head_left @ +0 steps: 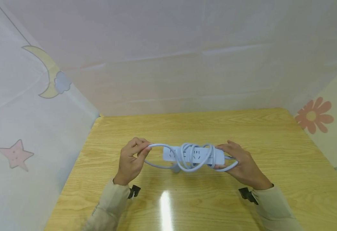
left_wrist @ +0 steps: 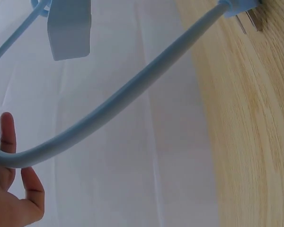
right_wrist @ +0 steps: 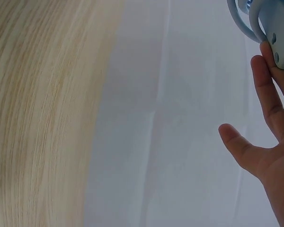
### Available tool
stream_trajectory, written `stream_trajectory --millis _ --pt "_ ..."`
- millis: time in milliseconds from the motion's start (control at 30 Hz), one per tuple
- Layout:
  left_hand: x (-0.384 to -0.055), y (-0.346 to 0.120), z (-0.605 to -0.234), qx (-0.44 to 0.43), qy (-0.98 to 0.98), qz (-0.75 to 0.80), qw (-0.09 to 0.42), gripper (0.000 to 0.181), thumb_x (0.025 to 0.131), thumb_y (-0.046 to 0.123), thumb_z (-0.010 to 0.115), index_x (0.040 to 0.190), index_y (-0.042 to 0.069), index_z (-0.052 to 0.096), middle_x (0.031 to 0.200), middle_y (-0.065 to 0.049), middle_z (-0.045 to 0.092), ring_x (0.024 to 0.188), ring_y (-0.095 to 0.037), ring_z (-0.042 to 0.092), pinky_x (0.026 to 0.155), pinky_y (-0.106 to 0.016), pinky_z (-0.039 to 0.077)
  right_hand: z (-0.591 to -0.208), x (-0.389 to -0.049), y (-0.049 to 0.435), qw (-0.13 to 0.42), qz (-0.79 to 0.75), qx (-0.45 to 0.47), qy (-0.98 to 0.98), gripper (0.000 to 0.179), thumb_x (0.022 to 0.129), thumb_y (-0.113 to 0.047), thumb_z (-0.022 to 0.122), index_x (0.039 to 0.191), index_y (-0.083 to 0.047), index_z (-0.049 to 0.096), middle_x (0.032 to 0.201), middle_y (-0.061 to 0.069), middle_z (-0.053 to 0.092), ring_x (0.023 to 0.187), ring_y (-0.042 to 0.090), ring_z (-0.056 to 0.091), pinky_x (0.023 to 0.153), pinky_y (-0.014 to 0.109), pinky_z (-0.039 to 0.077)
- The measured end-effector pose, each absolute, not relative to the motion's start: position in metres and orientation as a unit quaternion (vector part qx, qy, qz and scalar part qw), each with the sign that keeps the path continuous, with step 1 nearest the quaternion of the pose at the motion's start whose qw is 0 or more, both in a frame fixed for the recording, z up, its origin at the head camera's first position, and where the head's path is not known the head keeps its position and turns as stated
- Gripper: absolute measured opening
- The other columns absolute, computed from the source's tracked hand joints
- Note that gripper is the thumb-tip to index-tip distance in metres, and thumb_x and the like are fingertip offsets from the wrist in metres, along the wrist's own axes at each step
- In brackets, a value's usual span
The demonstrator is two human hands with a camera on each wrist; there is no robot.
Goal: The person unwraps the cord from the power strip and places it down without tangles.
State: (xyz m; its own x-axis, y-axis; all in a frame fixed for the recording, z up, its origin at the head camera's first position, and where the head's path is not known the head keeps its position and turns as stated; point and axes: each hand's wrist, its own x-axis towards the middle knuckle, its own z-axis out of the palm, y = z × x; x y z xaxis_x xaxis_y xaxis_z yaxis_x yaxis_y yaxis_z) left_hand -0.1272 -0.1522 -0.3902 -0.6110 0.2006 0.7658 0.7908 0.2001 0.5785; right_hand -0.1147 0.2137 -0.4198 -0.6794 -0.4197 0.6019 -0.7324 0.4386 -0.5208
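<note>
A white power strip [head_left: 196, 156] is held up over the table, its own cable [head_left: 185, 168] looped several times around its body. Near the strip's left end, my left hand [head_left: 131, 160] pinches the cable between thumb and fingers; the left wrist view shows that cable [left_wrist: 109, 106] bending through the fingers. From there it runs down to the plug [head_left: 176, 167], whose metal prongs show at the table in the left wrist view. My right hand [head_left: 242, 163] grips the strip's right end, with a cable loop passing by the palm.
The wooden table [head_left: 162, 128] reaches back to a pale cloth wall [head_left: 168, 80]. Printed cloth stands at both sides, with a moon and star on the left and flowers on the right. Black wrist mounts [head_left: 134, 191] sit at the sleeves.
</note>
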Motion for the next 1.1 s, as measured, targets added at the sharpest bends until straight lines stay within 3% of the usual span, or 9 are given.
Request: stream_trajectory --millis 133,200,300,367,633,700,800,900,1100 --pt "-0.1283 -0.1517 -0.3895 -0.328 -0.725 -0.528 0.296 0.016 0.094 0.002 0.066 0.094 -0.013 0.073 0.081 -0.016 0.061 0.064 -0.015 0.049 0.057 -0.021 0.04 -0.4201 -0.1142 0.2139 0.191 0.403 0.354 -0.822 0.051 0.088 -0.04 0.075 0.123 -0.004 0.066 0.115 0.009 0.069 0.113 0.014 0.062 0.116 0.029 0.026" --pt "-0.129 -0.1515 -0.3902 -0.317 -0.728 -0.527 0.303 0.008 0.089 -0.009 0.067 0.094 -0.014 0.072 0.081 -0.017 0.062 0.062 -0.014 0.047 0.055 -0.022 0.039 -0.4197 -0.1135 0.2139 0.189 0.404 0.352 -0.823 0.05 0.084 -0.029 0.082 0.123 -0.004 0.066 0.115 0.009 0.069 0.116 0.014 0.061 0.116 0.029 0.025" --pt "-0.1303 -0.1513 -0.3912 -0.292 -0.738 -0.524 0.31 0.013 0.083 -0.019 0.068 0.094 -0.014 0.072 0.081 -0.017 0.063 0.065 -0.013 0.05 0.056 -0.02 0.04 -0.4187 -0.112 0.2139 0.188 0.403 0.343 -0.827 0.055 0.074 -0.011 0.088 0.124 -0.005 0.066 0.116 0.009 0.069 0.121 0.013 0.057 0.115 0.027 0.026" --pt "-0.1307 -0.1507 -0.391 -0.277 -0.743 -0.521 0.316 0.017 0.081 -0.021 0.068 0.095 -0.013 0.073 0.079 -0.015 0.062 0.068 -0.013 0.053 0.059 -0.019 0.042 -0.418 -0.1114 0.2142 0.187 0.403 0.34 -0.828 0.059 0.07 -0.005 0.089 0.124 -0.006 0.066 0.116 0.009 0.069 0.123 0.013 0.056 0.115 0.026 0.026" --pt "-0.1301 -0.1475 -0.3894 -0.22 -0.755 -0.52 0.332 0.015 0.083 -0.018 0.069 0.095 -0.011 0.074 0.073 -0.011 0.059 0.066 -0.01 0.049 0.062 -0.017 0.042 -0.4172 -0.1103 0.2154 0.19 0.401 0.35 -0.825 0.054 0.074 -0.015 0.089 0.122 -0.005 0.067 0.115 0.009 0.069 0.123 0.017 0.056 0.112 0.024 0.029" --pt "-0.1315 -0.1478 -0.3901 -0.21 -0.758 -0.515 0.341 0.016 0.082 -0.019 0.069 0.095 -0.011 0.074 0.071 -0.012 0.057 0.066 -0.011 0.051 0.064 -0.017 0.043 -0.4165 -0.1091 0.2152 0.19 0.401 0.348 -0.826 0.054 0.073 -0.016 0.089 0.122 -0.006 0.067 0.115 0.009 0.069 0.123 0.02 0.056 0.11 0.03 0.034" --pt "-0.1327 -0.1481 -0.3907 -0.193 -0.764 -0.507 0.35 0.016 0.081 -0.019 0.07 0.095 -0.011 0.074 0.07 -0.012 0.057 0.068 -0.014 0.056 0.066 -0.016 0.046 -0.4152 -0.1078 0.215 0.185 0.403 0.348 -0.826 0.056 0.071 -0.013 0.09 0.121 -0.007 0.067 0.116 0.01 0.069 0.122 0.028 0.057 0.104 0.05 0.042" --pt "-0.1327 -0.1485 -0.3914 -0.175 -0.771 -0.502 0.351 0.013 0.083 -0.016 0.071 0.095 -0.011 0.075 0.069 -0.013 0.056 0.07 -0.015 0.058 0.066 -0.016 0.046 -0.4148 -0.1067 0.2152 0.173 0.406 0.347 -0.828 0.06 0.066 -0.006 0.09 0.122 -0.007 0.067 0.117 0.01 0.068 0.123 0.032 0.055 0.092 0.068 0.043" --pt "-0.1341 -0.1492 -0.3926 -0.137 -0.784 -0.493 0.351 0.01 0.085 -0.01 0.072 0.095 -0.011 0.075 0.068 -0.013 0.057 0.072 -0.011 0.058 0.067 -0.014 0.046 -0.4153 -0.1053 0.2166 0.153 0.415 0.343 -0.829 0.066 0.062 0.003 0.09 0.122 -0.01 0.067 0.118 0.008 0.069 0.123 0.033 0.055 0.089 0.07 0.043"
